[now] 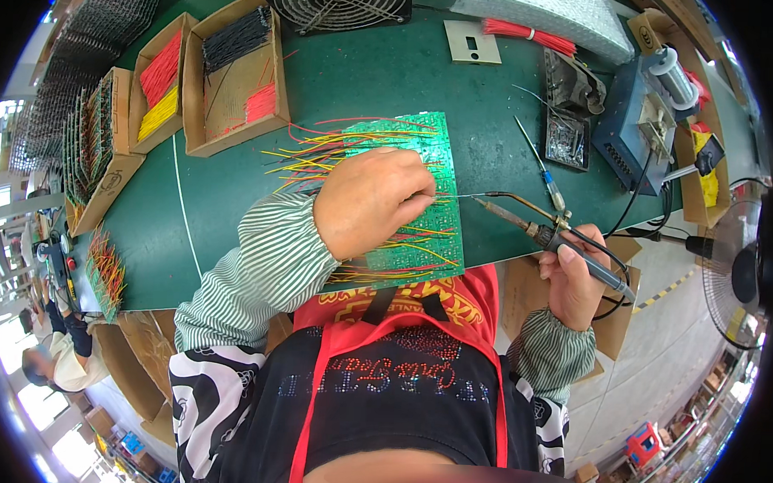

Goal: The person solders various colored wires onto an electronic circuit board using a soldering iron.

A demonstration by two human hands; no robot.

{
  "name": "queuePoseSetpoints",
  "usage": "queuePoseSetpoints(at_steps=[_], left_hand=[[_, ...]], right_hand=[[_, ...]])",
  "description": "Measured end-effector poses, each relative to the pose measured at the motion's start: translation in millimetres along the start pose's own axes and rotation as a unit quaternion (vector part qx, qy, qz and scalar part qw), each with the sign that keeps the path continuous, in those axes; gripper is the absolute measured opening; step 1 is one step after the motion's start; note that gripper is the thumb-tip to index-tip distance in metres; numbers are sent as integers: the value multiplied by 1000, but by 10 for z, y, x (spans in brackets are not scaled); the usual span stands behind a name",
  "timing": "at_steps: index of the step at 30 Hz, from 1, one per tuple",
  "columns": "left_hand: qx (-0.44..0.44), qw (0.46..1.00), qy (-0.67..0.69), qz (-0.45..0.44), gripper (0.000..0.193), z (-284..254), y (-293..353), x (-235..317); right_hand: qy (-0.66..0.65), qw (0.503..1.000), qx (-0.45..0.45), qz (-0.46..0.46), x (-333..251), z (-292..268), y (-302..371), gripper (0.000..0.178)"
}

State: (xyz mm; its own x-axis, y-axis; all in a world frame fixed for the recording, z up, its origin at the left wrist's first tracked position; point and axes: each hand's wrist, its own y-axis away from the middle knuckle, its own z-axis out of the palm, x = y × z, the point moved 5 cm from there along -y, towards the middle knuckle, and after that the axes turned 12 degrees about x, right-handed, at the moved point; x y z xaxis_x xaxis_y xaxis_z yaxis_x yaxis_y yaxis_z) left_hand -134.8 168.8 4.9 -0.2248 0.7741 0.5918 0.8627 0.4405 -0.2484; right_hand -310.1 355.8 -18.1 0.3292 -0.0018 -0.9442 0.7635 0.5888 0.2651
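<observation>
A green circuit board (445,158) lies on the bench in front of me, with rows of red, yellow and black wires (308,158) sticking out past its left side. My left hand (375,198) rests over the middle of the board, fingers closed in a pinch; what they hold is hidden. In my right hand (577,278) is a soldering iron (532,229), gripped by its dark handle. A thin curved solder feed tube (520,198) runs along the iron. Its silvery solder end reaches the board close to my left fingertips, while the iron's tip sits just off the board's right edge.
Cardboard trays of red and yellow wires (161,79) and black wires (238,40) stand far left, near a box of wired boards (109,138). At right are a blue-handled tool (552,189), a black parts tray (567,141), a blue soldering station (629,122) and a fan (739,271).
</observation>
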Motion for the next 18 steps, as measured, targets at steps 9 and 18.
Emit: queuePoseSetpoints(at_steps=[9,18], left_hand=[[-1,1000,-13,-3,9,-36,15,-10],[-3,1000,-9,-5,11,-50,26,10]], right_hand=[[-25,999,4,25,22,11,-7,20],[6,1000,25,9,2,28,24,18]])
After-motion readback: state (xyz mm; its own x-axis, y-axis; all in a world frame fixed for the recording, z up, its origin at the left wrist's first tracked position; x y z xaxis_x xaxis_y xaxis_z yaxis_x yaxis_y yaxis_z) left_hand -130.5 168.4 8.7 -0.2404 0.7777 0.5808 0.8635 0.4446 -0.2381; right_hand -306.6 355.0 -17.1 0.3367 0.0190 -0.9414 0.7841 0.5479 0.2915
